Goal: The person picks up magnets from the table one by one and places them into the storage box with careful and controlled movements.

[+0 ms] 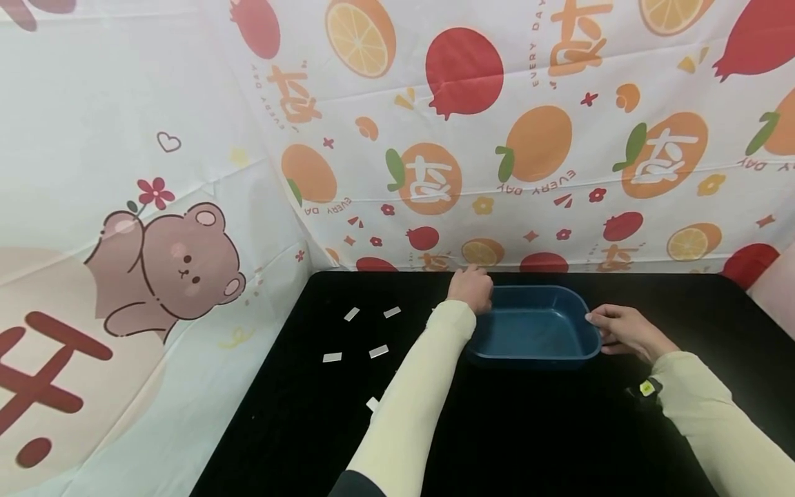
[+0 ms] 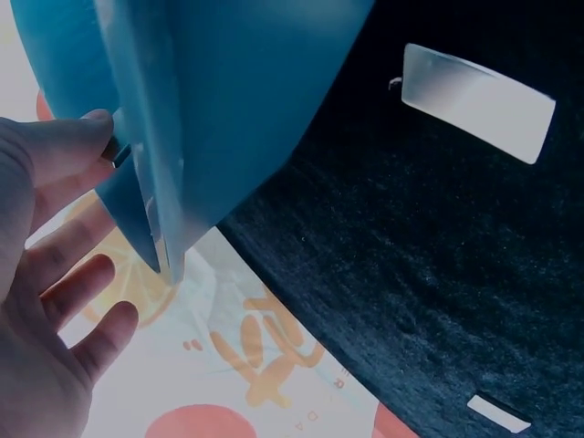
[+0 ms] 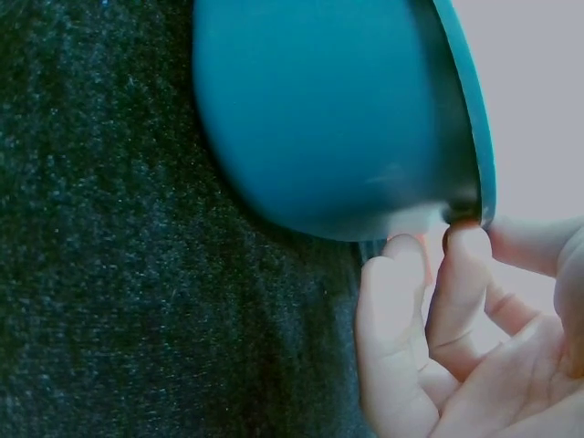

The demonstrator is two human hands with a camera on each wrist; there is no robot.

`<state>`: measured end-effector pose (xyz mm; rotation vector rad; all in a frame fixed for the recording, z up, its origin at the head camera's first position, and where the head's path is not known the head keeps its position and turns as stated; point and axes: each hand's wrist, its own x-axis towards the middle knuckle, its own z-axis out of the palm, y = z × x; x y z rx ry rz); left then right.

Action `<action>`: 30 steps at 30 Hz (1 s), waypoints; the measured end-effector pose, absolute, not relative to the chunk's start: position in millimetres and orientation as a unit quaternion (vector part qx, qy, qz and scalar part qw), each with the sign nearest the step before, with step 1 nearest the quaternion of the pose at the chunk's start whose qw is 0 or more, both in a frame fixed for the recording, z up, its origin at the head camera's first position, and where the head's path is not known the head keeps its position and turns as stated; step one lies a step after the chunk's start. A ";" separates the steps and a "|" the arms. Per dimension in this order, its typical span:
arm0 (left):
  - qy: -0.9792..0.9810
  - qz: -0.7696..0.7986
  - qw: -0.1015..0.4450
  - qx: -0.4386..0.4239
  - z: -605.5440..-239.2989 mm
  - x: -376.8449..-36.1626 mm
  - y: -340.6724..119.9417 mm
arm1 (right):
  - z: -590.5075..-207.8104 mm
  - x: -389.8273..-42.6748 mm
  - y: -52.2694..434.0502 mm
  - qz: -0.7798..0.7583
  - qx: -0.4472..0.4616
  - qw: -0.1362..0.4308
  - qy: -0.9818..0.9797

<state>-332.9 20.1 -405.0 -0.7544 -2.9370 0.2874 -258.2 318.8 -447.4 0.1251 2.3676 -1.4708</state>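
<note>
Sleeves run up from the near edge to my two hands on the tub (image 1: 534,324), which sits at the back middle of the worktop (image 1: 528,428). Left hand (image 1: 470,288) pinches its far left rim; right hand (image 1: 624,331) grips the right rim, thumb over, steadying it from both sides. White slips (image 1: 378,351) lie scattered left. Backdrop (image 1: 546,152) reads "EVERY DAY".

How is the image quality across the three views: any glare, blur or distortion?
Head view: evenly lit, sharp, wide-angle bending at the edges; blue basin clear. Left wrist view: the left hand is soft and the white card glares slightly. Right wrist view: the right hand is blurred, the background washed out.
</note>
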 end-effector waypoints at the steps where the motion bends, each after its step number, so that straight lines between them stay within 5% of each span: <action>1: -0.963 0.095 0.047 -0.247 -405.7 -332.7 20.5 | -447.5 -257.9 318.7 -0.519 0.043 0.176 0.835; 30: -0.970 0.068 0.025 -0.234 -390.5 -326.6 4.6 | -446.4 -256.4 315.8 -0.516 0.053 0.178 0.836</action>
